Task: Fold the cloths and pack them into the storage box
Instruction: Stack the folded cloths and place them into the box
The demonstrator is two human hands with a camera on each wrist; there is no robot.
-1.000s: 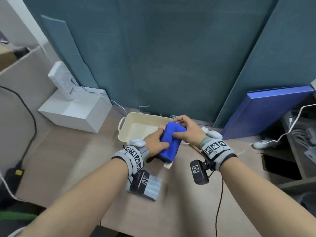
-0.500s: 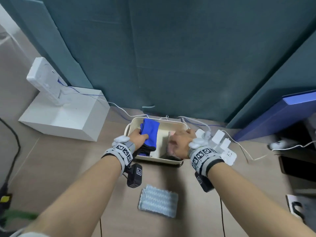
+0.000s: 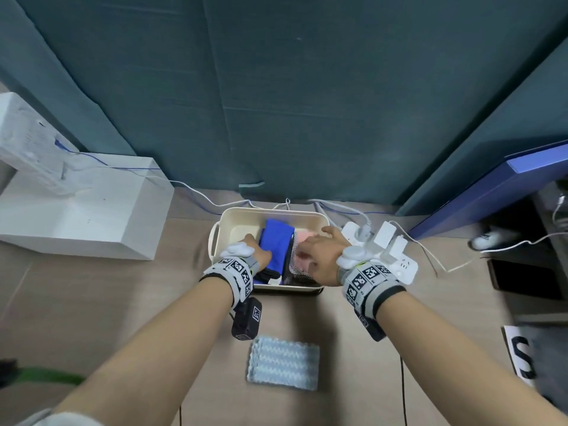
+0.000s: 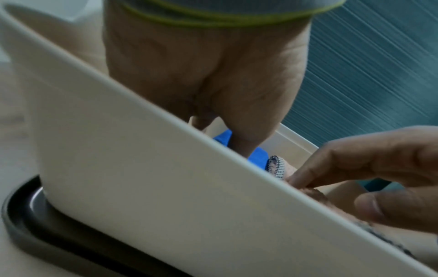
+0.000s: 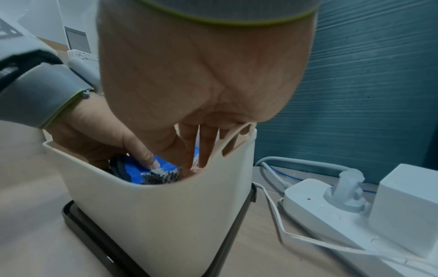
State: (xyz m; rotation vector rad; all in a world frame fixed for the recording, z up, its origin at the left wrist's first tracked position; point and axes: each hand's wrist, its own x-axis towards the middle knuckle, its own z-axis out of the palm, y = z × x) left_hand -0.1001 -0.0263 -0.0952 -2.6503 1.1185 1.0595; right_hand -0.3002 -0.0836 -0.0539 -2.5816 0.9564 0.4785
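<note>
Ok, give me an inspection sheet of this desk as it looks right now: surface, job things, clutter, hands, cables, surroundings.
Surface: light wooden desk, partly in view.
Job's things: cream plastic storage box on a dark tray; inside it a folded blue cloth, a black-and-white mesh cloth and a pink cloth; a folded pale blue ribbed cloth lies on the desk, near side of the box.
Clutter: white power strip with adapters, right of the box; white box at left.
Hands: left hand grips the blue cloth; right hand presses straight fingers into the cloths.
Cables: white and blue leads behind the box.
Surroundings: teal panels behind.
</note>
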